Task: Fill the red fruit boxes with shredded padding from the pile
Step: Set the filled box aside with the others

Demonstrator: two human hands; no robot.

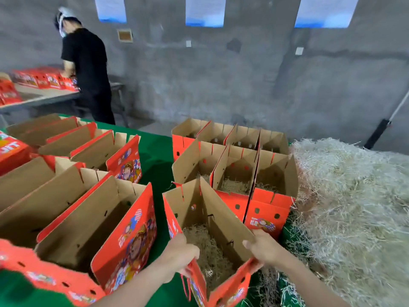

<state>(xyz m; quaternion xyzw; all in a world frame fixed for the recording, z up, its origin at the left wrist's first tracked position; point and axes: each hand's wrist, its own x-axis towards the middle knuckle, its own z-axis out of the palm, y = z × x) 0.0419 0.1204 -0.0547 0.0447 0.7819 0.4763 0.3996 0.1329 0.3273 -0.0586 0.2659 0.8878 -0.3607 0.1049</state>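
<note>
I hold an open red fruit box at the near middle, tilted, with shredded padding in its bottom. My left hand grips its left rim and my right hand grips its right flap. A big pale pile of shredded padding lies to the right. Behind the held box stands a cluster of open red boxes; the near ones have some padding inside. More open boxes stand to the left, showing bare cardboard inside.
The boxes stand on a green-covered table. At the back left a person in black works at another table stacked with closed red boxes. A grey concrete wall runs behind.
</note>
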